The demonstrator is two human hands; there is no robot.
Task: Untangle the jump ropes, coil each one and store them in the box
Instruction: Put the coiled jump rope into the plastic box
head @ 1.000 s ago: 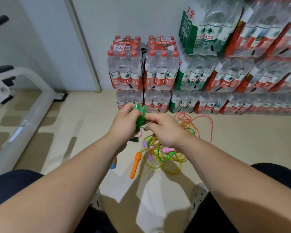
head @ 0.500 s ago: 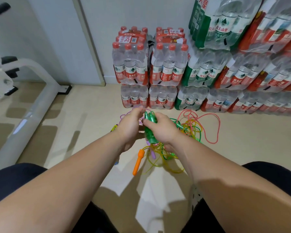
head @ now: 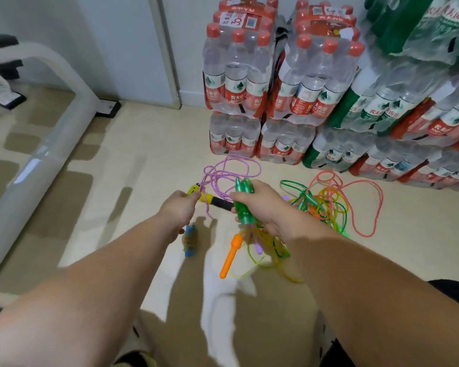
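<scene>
As right hand (head: 266, 205) grips two green handles (head: 244, 207) — left hand (head: 179, 207) pinches rope (head: 224, 169).

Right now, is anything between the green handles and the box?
The right hand grips two clear green plastic handles, but their green cord is snarled in the yellow and pink cord pile on the floor. No box shows.

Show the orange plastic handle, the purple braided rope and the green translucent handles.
orange plastic handle (head: 229, 256): head view, mid-shaft.
purple braided rope (head: 210, 174): head view, left loops.
green translucent handles (head: 244, 187): head view, upper ends.
</scene>
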